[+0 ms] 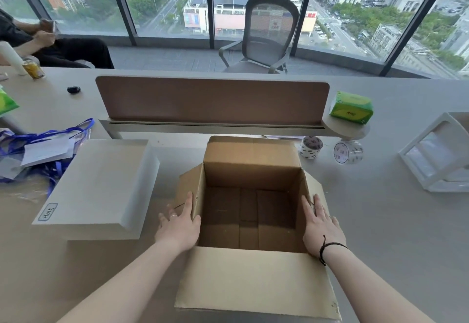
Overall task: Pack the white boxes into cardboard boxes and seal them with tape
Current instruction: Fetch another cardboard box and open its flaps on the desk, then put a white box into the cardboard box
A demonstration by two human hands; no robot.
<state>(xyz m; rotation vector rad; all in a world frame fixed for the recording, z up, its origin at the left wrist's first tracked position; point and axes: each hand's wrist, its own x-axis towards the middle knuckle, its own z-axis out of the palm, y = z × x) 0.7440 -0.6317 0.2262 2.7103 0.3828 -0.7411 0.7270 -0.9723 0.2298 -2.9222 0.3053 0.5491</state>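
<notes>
An open cardboard box stands on the desk in front of me, all flaps spread, nothing inside it. My left hand lies flat with straight fingers on its left side flap. My right hand lies flat against its right side flap. To the left of the box a flat white box with a small label rests on the desk. Two tape rolls stand behind the box to the right.
A brown divider panel runs across the desk behind the box. A green tissue pack sits at its right end. A white frame-like object is at far right, blue-strapped bags at left. A seated person is at far left.
</notes>
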